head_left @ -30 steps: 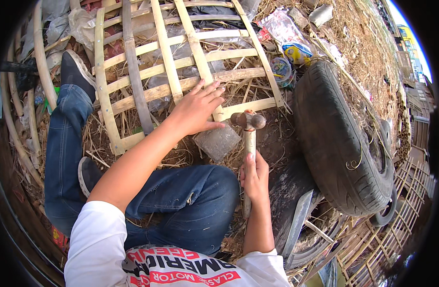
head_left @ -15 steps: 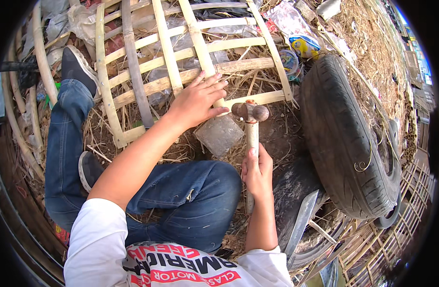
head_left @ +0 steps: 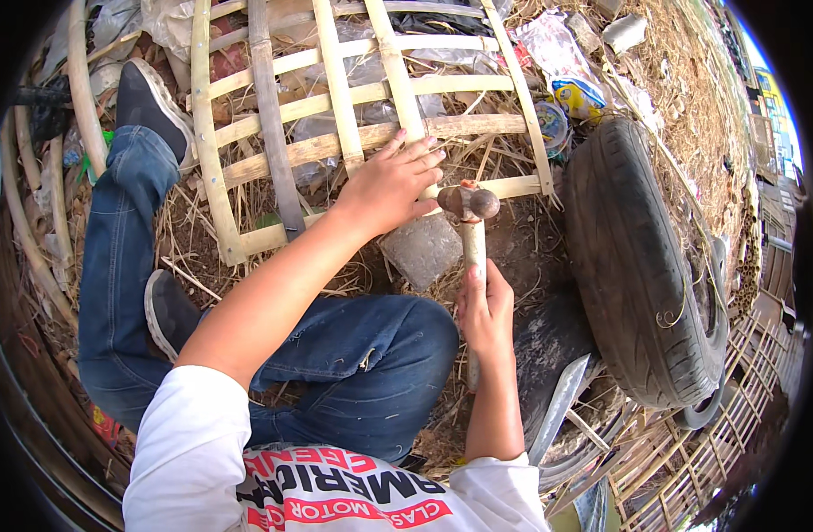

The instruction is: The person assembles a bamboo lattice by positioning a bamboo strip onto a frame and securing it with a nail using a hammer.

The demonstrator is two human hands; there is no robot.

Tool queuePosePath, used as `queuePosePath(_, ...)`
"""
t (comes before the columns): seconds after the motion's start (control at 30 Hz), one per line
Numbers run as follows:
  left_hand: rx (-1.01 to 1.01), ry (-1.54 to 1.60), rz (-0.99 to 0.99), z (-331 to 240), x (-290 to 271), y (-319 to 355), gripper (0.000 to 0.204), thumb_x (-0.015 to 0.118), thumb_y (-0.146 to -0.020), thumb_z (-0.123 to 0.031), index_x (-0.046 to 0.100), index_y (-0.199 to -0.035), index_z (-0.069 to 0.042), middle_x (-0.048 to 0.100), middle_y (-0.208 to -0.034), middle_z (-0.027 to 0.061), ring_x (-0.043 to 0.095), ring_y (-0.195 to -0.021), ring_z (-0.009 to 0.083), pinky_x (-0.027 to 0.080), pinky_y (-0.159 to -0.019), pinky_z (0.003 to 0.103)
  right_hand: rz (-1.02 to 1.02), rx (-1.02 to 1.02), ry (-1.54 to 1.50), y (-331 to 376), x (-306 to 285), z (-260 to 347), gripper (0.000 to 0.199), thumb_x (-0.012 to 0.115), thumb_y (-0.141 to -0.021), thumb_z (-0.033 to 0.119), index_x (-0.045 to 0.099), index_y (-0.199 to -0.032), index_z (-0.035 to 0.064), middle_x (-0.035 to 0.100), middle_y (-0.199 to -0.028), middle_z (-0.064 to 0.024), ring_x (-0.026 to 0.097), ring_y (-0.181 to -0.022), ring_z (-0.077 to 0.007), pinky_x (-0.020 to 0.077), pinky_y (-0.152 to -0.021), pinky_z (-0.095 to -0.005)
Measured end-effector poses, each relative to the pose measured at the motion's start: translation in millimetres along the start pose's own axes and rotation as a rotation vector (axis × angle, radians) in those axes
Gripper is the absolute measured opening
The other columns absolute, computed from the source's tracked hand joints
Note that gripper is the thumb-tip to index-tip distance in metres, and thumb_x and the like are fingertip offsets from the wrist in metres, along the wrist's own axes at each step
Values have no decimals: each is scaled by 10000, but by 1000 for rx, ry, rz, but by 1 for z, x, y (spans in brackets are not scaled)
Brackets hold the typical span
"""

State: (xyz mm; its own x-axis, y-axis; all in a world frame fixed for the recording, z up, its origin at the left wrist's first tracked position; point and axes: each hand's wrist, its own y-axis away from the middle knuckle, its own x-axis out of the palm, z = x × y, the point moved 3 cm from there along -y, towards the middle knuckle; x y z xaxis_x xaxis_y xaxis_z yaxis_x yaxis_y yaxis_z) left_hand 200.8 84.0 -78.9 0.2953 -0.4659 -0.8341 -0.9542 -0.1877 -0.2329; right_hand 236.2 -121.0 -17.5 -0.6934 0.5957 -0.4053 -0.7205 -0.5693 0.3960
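Note:
A lattice of split bamboo slats (head_left: 339,89) lies on the ground in front of me. My left hand (head_left: 389,186) rests on its near edge, fingers stretched out over a lengthwise slat and the thumb toward the hammer. My right hand (head_left: 488,310) is wrapped round the wooden handle of a ball-peen hammer (head_left: 475,246), holding it upright in view. The rusty hammer head is just right of my left fingers, close to the near crosswise slat. Below the left hand a square grey block (head_left: 422,254) sits on the dirt, partly under the lattice edge.
Right of the hammer stands a worn black tire (head_left: 633,266), leaning over other tires. Another bamboo lattice (head_left: 708,434) lies at the lower right. Curved poles (head_left: 36,239) run along the left. Plastic litter (head_left: 553,53) lies beyond the lattice. My bent leg (head_left: 371,355) is close below the block.
The view has shifted a little, so lattice and block appear farther right. The hammer head has come slightly closer to my left fingers. Both hands keep their hold and place.

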Motion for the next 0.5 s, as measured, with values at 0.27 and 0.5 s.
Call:
queuePosePath(0.27,-10,-2,1,1,0,2,419,742,-772,-288,639,-1127,-91,564,-1366,48,390,-1386,209,224,-1199,458,18,48,-17,5,0,17,395,411,-1045,358,503,-863,20,426,-598,26,392,-444,-44,325,-379,-211)
queuePosePath(0.5,9,-35,7,5,2,0,424,722,-794,-305,645,-1155,-98,575,-1355,45,384,-1392,201,224,-1198,456,48,67,16,-2,2,13,470,395,-1035,442,529,-902,12,422,-589,25,401,-437,-45,319,-369,-207)
